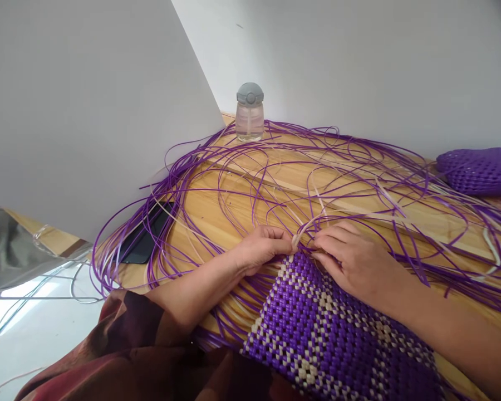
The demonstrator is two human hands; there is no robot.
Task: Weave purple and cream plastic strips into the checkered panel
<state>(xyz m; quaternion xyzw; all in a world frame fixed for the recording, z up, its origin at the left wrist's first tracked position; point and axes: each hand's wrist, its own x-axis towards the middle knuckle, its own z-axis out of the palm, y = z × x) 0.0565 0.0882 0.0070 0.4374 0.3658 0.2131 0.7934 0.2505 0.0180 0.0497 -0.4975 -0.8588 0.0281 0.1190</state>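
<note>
Nearest, a woven piece (pixel 338 328) in purple with cream checks lies across the table's near edge, against the person's dark, reddish clothing. At its far corner, the left hand (pixel 264 248) pinches a cream strand (pixel 299 236) between thumb and fingers. The right hand (pixel 350 259) is just right of it, fingers bent around the strands at the same corner; exactly which ones it grips I cannot tell. Left of the woven piece, beyond the left forearm, a dark flat device (pixel 144 236) lies partly under loose purple strands (pixel 171 181). These loop over the wooden table (pixel 209 203) beyond the piece. Farther back stands a clear bottle (pixel 249 117) with a grey lid; right of it, a purple netted bundle (pixel 480 170) lies by the wall.
</note>
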